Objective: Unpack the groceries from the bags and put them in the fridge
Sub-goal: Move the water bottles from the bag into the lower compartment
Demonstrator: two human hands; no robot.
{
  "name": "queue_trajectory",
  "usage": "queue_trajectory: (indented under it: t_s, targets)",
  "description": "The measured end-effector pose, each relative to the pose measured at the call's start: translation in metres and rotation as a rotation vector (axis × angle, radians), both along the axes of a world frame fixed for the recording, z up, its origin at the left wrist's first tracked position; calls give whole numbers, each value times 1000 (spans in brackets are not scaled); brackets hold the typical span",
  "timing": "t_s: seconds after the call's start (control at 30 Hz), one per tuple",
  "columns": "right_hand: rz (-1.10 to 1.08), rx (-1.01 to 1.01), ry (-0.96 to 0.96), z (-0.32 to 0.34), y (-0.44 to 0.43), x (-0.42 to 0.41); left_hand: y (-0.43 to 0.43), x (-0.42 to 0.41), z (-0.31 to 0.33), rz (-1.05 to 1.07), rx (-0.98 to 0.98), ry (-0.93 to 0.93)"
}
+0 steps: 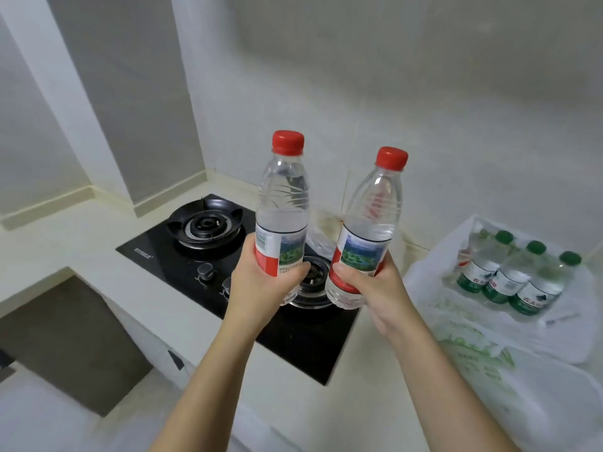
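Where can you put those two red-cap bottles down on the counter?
The widest bare patch is the white counter left of the stove, up to the wall corner. A narrower strip lies between the stove's near right corner and the plastic bags. The right side is crowded: bags and green-capped bottles fill it.

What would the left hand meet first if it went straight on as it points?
Probably the tiled wall behind the gas hob; the left hand looks clear above the burners, depth unclear.
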State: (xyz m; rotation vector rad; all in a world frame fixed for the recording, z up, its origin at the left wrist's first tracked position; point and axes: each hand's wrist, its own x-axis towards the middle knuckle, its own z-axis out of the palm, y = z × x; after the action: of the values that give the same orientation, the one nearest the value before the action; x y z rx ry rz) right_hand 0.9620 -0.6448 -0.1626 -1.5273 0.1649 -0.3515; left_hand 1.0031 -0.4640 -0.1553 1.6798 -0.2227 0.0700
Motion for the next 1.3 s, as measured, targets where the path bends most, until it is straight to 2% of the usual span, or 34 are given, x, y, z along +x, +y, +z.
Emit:
queue_trajectory:
  t_s: [0.3, 0.6, 0.87, 1.1, 1.3]
  targets:
    - [167, -20, -9, 18, 39, 19, 40, -36, 9, 226, -29, 33]
    - [691, 67, 24, -3, 139, 27, 114, -111, 0, 764, -21, 100]
    - [1106, 5, 21, 2, 255, -23, 184, -203, 8, 1134, -5, 96]
    - [1383, 5, -2, 22, 358, -98, 250, -300, 21, 1430, 65, 67]
    - [1625, -6, -13, 34, 421, -153, 267, -375, 31, 1663, 76, 8]
